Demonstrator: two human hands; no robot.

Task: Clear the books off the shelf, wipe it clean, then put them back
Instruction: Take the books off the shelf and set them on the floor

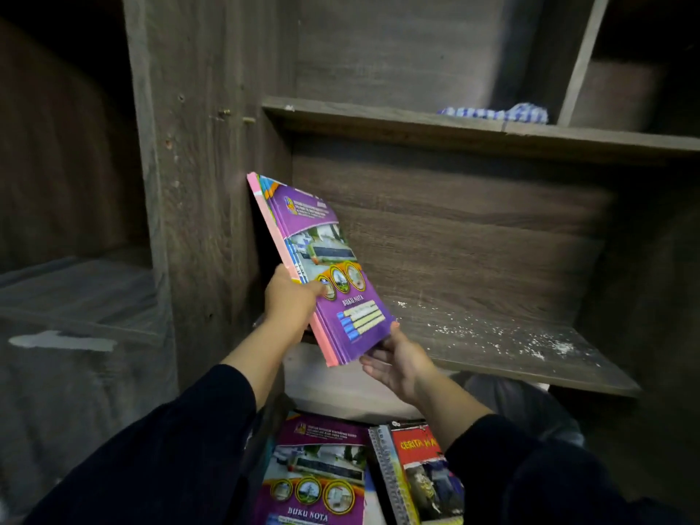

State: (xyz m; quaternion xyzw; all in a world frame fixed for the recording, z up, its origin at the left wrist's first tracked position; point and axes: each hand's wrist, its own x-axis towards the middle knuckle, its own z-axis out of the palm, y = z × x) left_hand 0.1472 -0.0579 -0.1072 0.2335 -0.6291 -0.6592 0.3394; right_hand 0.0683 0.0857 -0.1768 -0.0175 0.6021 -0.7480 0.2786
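While a stack of thin notebooks stands tilted at the middle of the frame, its top edge leans toward the wooden side panel on the left and its purple "BUKU NOTA" cover faces right. The left hand grips the stack partway up its left edge, thumb laid on the cover and the other fingers hidden behind the stack. The right hand is palm up under the lower right corner, its fingers loosely spread and touching the bottom edge of the stack, with the thumb tip against the corner. Both arms wear dark sleeves. Just behind and to the right of the stack lies the lower shelf, a brown wood-grain board speckled with white crumbs or dust toward the right side of the frame. Above it, across the upper half of the frame, runs a second shelf, and on it at upper right lies a blue and white checked cloth beside an upright divider. At the bottom centre of the frame, below the hands, lie another purple notebook with the same cover and, touching its right side, a spiral-bound book with a red cover; what they rest on cannot be told.
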